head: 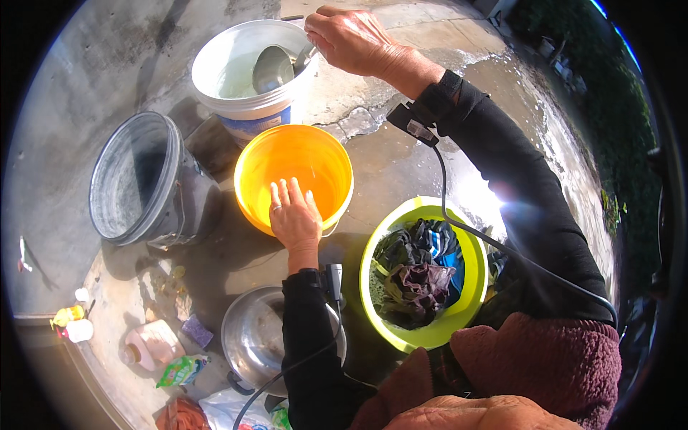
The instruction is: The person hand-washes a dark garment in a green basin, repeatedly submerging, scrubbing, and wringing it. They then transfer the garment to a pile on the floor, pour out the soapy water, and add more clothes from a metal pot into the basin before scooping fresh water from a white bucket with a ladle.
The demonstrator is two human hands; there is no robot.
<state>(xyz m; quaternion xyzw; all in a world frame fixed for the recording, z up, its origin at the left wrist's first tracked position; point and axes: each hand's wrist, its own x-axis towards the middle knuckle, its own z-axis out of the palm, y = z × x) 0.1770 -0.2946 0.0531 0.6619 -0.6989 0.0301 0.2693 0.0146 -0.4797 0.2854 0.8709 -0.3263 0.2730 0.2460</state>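
Observation:
My right hand (348,40) is closed around the handle of a metal ladle (273,70), whose bowl hangs inside a white plastic bucket (242,105) holding cloudy liquid. Nearer me stands a yellow-orange bucket (294,134). My left hand (295,215) lies over its near rim, fingers apart and reaching inside; it wears a ring. To the right, a lime-green basin (371,301) holds wet dark and blue clothes (422,279) with suds at one side. A steel pot (252,333) sits below my left forearm, which hides part of it.
A grey bucket (172,177) stands at the left. Bottles (153,344), a purple sponge (197,330), a green packet (183,371) and a plastic bag (231,403) lie at lower left. Cables run from both wrists. The concrete ground (387,161) is wet.

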